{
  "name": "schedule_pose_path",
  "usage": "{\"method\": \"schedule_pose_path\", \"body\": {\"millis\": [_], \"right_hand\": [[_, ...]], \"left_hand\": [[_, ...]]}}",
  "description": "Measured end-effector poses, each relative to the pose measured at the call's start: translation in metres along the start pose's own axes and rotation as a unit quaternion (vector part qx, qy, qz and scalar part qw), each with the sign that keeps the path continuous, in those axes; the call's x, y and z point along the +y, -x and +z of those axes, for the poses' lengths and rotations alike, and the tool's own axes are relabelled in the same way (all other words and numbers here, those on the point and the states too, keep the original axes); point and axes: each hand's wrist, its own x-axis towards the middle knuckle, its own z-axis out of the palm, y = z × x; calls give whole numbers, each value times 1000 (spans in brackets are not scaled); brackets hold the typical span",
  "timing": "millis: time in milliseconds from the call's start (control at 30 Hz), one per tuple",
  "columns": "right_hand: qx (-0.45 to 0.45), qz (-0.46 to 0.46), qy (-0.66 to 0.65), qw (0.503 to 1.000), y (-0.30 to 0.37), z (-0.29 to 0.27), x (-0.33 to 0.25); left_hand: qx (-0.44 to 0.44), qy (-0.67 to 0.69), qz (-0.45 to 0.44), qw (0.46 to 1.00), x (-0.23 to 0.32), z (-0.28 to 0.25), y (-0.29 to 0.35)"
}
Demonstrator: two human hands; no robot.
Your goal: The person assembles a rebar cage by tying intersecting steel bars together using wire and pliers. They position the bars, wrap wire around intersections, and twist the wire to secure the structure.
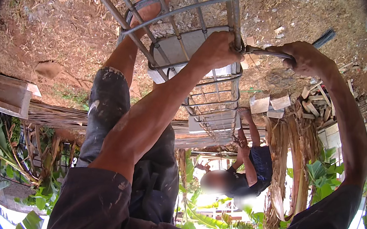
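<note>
A long cage of steel reinforcing bars (176,36) with bent stirrups runs away from me. My left hand (217,51) is closed round the bar at the cage's right corner, by a stirrup. My right hand (303,57) grips the handles of metal pincers (263,51), whose jaws meet the same corner just right of my left fingers. A bundle of thin dark tie wire (324,38) sticks out beyond my right hand; whether that hand also holds it I cannot tell. Grey blocks or boards (188,45) show beneath the cage.
Another person (250,170) bends over the cage's other end, hands on it. My sandalled foot (149,9) stands beside the cage. Long bars (57,115) lie across the ground. Scrap wood (318,103), tile pieces (260,104) and a wooden trough (0,93) lie around.
</note>
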Motion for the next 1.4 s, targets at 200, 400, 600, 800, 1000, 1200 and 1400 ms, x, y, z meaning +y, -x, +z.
{"method": "schedule_pose_path", "body": {"millis": [200, 400, 600, 800, 1000, 1200, 1400], "right_hand": [[1, 4, -8, 1000, -1, -13, -8], [-45, 40, -100, 993, 0, -21, -9], [-106, 73, -164, 978, -12, -31, -5], [-26, 27, -161, 986, -26, 3, 15], [30, -7, -52, 998, -22, -14, 11], [1, -42, -25, 999, -26, -12, 15], [-40, 10, -48, 998, -19, -7, 8]], "left_hand": [[8, 11, -8, 1000, -3, 3, -2], [-1, 5, 6, 1000, -2, 1, -1], [-9, 17, 13, 1000, -4, -1, -1], [-28, 19, 18, 999, 0, -2, -2], [-22, 4, -18, 1000, -3, -1, -4], [-28, -58, -27, 998, 8, -4, -3], [-27, -5, -18, 999, 0, 0, -3]]}}
